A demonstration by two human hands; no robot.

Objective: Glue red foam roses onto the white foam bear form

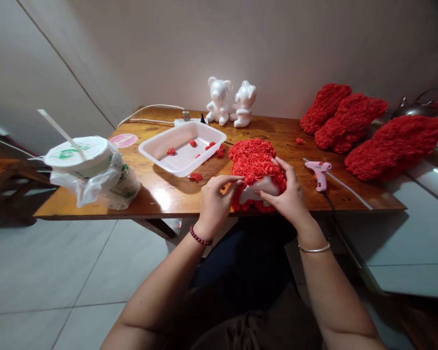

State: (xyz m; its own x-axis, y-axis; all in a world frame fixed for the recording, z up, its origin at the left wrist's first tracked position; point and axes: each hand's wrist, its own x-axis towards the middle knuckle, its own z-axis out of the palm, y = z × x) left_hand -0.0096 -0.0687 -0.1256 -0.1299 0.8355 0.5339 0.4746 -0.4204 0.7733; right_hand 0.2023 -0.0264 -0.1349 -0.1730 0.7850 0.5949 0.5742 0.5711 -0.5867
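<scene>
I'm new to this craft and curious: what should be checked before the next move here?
1. Both hands on the rose-covered foam bear: ok, the left hand and right hand both touch it.
2. Bare white foam patch: not ok, it shows uncovered.
3. Loose red foam roses in the white plastic tray: ok, several lie there.
4. Pink glue gun nearby: ok, it lies beside the right hand.
5. Glue gun heated: cannot tell.

rose bear [254, 167]: tray [149, 150] left; glue gun [319, 172] right; foam bears [219, 99] behind
</scene>
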